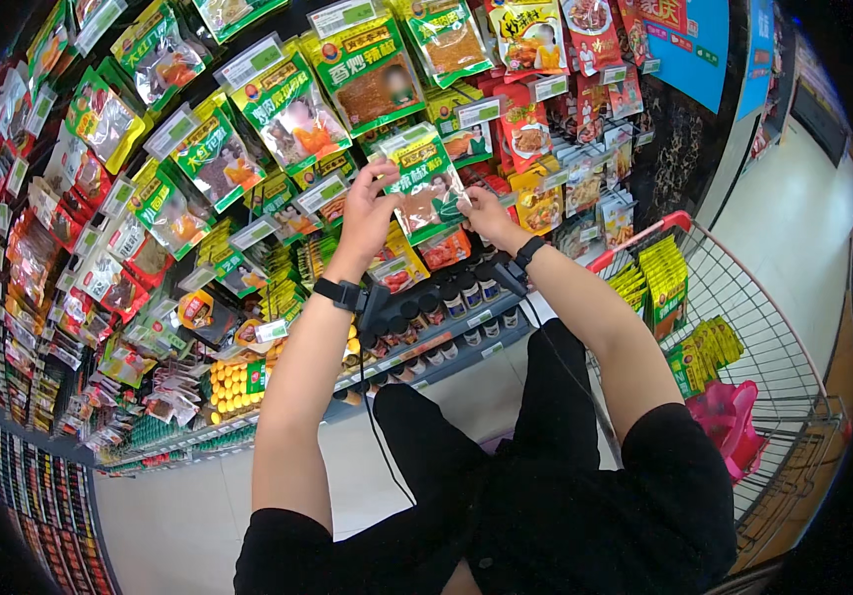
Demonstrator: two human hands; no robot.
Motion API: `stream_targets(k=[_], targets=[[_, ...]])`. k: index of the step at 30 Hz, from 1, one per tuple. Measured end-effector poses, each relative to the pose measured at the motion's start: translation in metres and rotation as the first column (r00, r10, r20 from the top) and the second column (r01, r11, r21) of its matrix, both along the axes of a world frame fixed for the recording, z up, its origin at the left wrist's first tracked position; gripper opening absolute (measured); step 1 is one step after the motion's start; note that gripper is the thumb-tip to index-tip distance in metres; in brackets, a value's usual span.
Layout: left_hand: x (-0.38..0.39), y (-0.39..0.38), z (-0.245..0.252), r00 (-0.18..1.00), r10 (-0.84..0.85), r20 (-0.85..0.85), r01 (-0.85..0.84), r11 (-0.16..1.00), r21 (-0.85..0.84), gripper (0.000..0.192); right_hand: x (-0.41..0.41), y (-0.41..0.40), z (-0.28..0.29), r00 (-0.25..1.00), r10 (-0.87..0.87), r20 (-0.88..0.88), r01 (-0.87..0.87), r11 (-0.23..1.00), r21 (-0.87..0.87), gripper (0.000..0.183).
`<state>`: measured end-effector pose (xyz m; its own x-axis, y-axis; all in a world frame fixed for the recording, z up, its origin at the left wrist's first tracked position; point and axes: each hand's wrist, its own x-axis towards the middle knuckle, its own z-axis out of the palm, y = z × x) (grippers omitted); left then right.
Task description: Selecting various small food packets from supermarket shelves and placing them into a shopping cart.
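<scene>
A green-and-yellow spice packet [426,186] with a clear window hangs or is held in front of the seasoning rack, tilted slightly. My right hand [492,219] pinches its lower right edge between thumb and fingers. At the packet's left edge is my left hand [368,212], its fingers and thumb bent towards it; whether they grip the packet cannot be told. Above it hang a packet of brown seasoning [367,74] and another green packet [447,41]. A packet with a yellow lower part [399,260] hangs below.
Hooks with price tags [480,111] jut out around both hands. Jars [452,297] line the low shelf [463,335]. To my right stands a wire shopping cart [768,312] holding stacked packets [664,286] and a pink bag [727,428]. A cable [374,424] runs from my left wrist.
</scene>
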<state>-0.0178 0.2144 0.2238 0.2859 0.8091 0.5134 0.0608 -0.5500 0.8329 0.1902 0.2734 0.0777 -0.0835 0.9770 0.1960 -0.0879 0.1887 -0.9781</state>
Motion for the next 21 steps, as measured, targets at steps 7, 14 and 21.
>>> stream_targets(k=[7, 14, 21], targets=[[-0.022, -0.082, -0.093, 0.995, -0.062, 0.076, 0.084, 0.940, -0.331, 0.022, -0.024, 0.011, 0.005, 0.981, -0.110, -0.158, 0.097, 0.991, -0.089, 0.019], [-0.060, -0.223, -0.224, 0.984, 0.098, 0.147, 0.019, 0.771, -0.636, 0.012, -0.038, 0.051, -0.007, 0.894, -0.009, -0.448, -0.082, 0.980, -0.182, 0.021], [-0.109, -0.304, -0.275, 0.830, 0.556, 0.056, -0.324, 0.560, -0.762, 0.003, -0.047, 0.088, -0.003, 0.903, -0.104, -0.416, -0.001, 0.970, -0.244, 0.021]])
